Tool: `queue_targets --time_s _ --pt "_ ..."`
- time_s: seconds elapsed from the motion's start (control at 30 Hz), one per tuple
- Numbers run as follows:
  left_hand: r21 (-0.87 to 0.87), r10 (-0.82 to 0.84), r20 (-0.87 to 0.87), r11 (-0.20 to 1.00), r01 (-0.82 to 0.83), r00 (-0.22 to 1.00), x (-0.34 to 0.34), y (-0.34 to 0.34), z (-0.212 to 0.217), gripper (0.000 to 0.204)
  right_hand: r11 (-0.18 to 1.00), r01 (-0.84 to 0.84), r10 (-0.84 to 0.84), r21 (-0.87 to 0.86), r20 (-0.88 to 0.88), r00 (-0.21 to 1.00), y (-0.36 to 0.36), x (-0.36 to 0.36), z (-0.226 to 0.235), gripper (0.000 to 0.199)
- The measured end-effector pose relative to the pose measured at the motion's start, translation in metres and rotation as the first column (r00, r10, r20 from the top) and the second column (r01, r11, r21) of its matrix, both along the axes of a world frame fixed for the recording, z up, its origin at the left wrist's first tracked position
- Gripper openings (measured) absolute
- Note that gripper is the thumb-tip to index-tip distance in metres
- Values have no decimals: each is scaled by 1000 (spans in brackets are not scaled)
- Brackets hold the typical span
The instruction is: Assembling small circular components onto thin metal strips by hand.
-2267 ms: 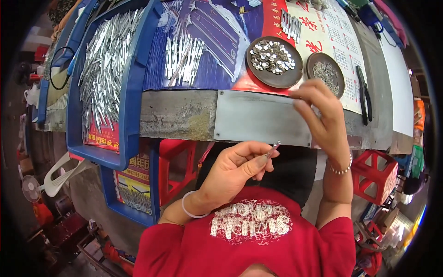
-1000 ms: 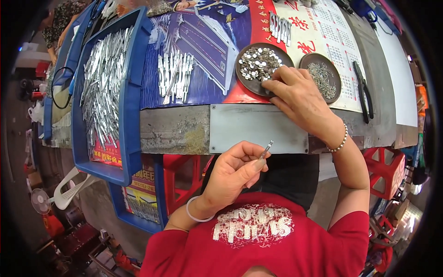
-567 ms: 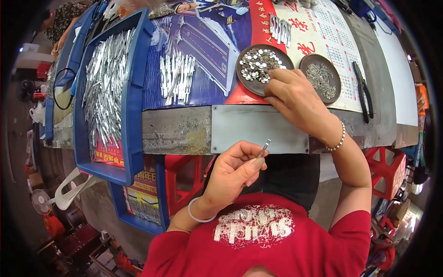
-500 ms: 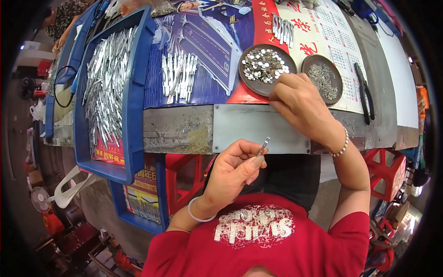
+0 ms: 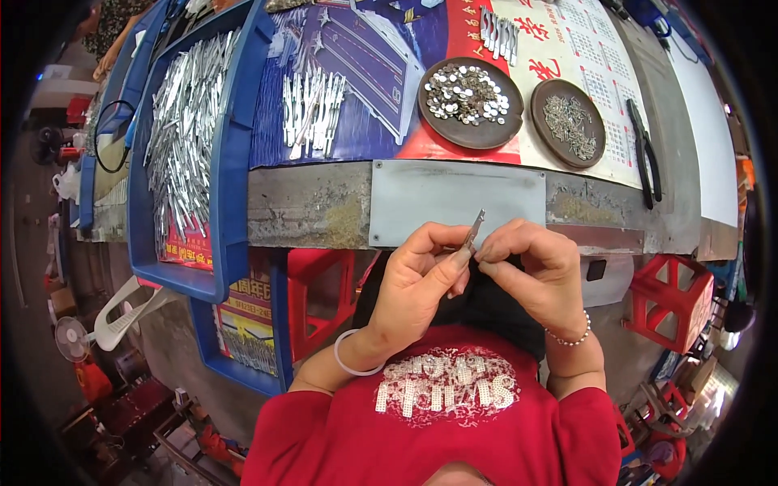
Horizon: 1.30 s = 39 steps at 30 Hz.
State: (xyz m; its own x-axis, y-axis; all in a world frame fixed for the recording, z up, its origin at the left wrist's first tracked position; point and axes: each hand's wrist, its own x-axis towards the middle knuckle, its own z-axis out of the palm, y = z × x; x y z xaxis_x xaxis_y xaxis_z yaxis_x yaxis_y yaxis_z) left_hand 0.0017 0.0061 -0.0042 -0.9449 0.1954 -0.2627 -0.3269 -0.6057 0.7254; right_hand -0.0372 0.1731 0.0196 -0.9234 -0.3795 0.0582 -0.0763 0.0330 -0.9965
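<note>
Both hands meet over a small metal strip just below the bench edge.

The left hand (image 5: 421, 279) pinches the thin metal strip (image 5: 472, 232) between thumb and fingertips, its tip pointing up toward the grey plate (image 5: 458, 202) on the bench front. The right hand (image 5: 535, 263) is curled closed with its fingertips touching the strip's lower part; whether it holds a small piece of its own cannot be told. On the bench above sit a brown dish of round silver pieces (image 5: 468, 101), a second brown dish of smaller parts (image 5: 569, 123), a loose bunch of metal strips (image 5: 312, 113), and a blue tray (image 5: 223, 235) heaped with more strips. Black pliers (image 5: 644, 158) lie at the right.
</note>
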Motion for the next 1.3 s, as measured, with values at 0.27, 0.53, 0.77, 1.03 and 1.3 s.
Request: queue_targets --time_s 0.27,0.53,0.77,1.03,1.3 --pt "-73 -58 -32 996 55 998 8 3 2 27 978 124 -103 167 -132 986 -6 12 6 13" --pt "-21 -63 -48 998 62 997 8 6 1 29 966 110 -50 235 -248 967 -4 6 -1 14" --pt "-4 -65 -120 998 65 991 6 9 -2 27 961 47 33 -273 283 959 0 -2 -13 16" --pt "-201 29 -395 973 -117 918 7 19 4 28 891 241 -58 -384 431 900 -12 11 -8 12" --pt "-500 -15 -600 787 -360 800 16 13 2 30 940 340 -318 -14 -388 865 -32 21 2 13"
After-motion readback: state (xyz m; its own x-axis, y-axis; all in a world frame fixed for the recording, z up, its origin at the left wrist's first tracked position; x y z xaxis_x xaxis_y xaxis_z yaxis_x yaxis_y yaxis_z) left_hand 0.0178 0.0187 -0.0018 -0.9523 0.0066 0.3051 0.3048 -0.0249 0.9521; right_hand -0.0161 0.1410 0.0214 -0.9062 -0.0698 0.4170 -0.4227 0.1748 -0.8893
